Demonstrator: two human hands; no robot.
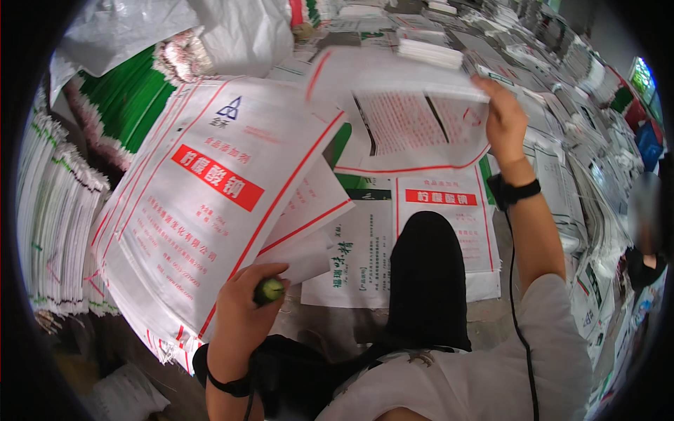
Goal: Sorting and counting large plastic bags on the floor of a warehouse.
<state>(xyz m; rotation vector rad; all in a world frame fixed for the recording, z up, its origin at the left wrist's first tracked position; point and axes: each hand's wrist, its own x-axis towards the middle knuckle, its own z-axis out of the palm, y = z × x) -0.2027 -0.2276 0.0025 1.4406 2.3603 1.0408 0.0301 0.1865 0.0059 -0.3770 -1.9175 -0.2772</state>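
My left hand [247,298] is curled around a stubby green object [269,290] with a paler rounded end, much like the end of a cucumber; the rest of it is hidden in the palm. It is beside the lower right edge of a stack of white woven sacks [189,203] with red bands and blue-red print. My right hand [502,116], lifted at the upper right, grips the edge of a white sack [404,130] with red edging and dense red print. That sack is raised, bent over and partly blurred by motion.
Flat printed sacks [351,259] lie in front of my dark-clad knee [428,281]. Green sacks [130,105] and bundles of folded sacks [60,217] are piled at left. More stacks [554,182] fill the right and back. A black cable [516,302] hangs from my right wrist.
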